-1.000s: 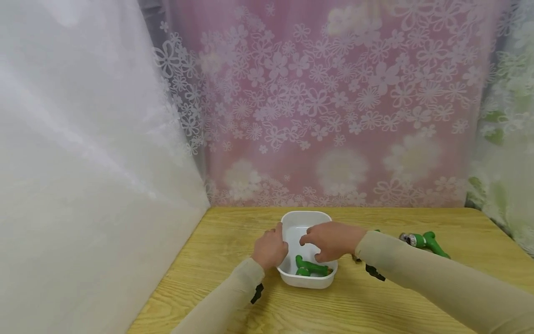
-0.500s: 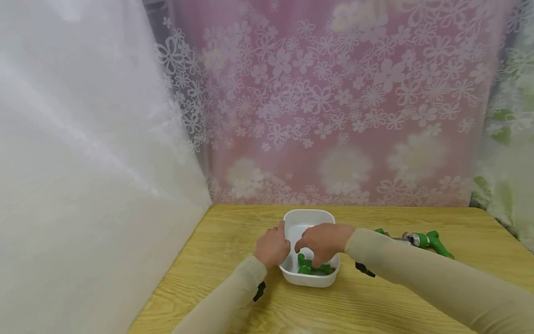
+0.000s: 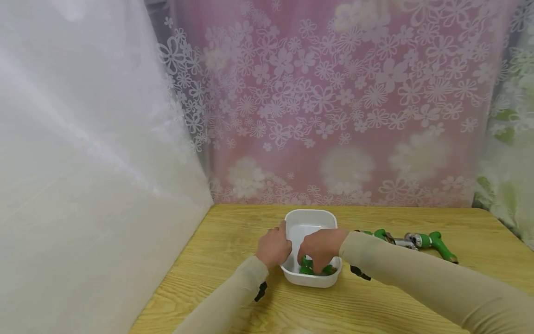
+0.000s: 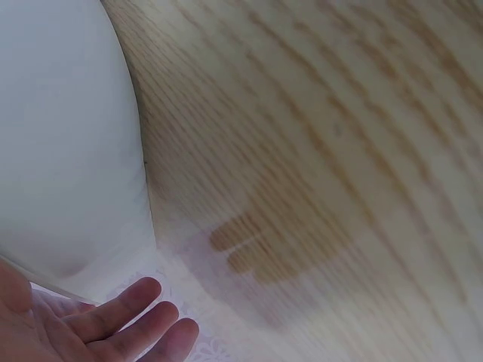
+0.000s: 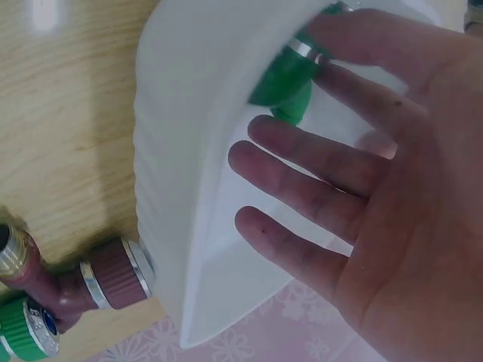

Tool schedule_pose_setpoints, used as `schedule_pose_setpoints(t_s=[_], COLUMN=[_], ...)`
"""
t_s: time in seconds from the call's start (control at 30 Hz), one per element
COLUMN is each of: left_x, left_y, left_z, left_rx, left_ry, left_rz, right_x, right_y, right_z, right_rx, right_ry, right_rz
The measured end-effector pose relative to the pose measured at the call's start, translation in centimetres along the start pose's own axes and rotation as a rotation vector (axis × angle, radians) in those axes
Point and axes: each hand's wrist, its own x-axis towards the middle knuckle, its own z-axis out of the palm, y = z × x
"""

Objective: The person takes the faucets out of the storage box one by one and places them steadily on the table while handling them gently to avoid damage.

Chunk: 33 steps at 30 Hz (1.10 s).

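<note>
A white plastic tub stands on the wooden table, a green valve with a silver band lying in its near end. My left hand grips the tub's left rim; in the left wrist view several of its fingers stretch out loosely beside the wall. Inside the tub, my right hand reaches down over the valve. Thumb and index finger pinch the valve in the right wrist view, while the other fingers stay extended. The hand partly hides the valve from the head view.
Right of the tub lie more valves: a green one, another green one partly behind the right sleeve, and a maroon one with a threaded brass end. A pink flowered curtain hangs behind the table.
My right hand has lowered into the tub and closed its thumb and index finger on the green valve. The left hand keeps its hold on the rim.
</note>
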Motion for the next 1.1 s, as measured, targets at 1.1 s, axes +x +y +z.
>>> schedule_pose_setpoints(t_s=[1.1], left_x=[-0.3], left_y=[0.1], left_z=[-0.3], left_rx=[0.012], left_ry=[0.007], left_rz=[0.013], right_x=[0.8], right_y=[0.6], right_z=[1.8], right_rx=[0.006], right_ry=[0.092], right_rz=[-0.085])
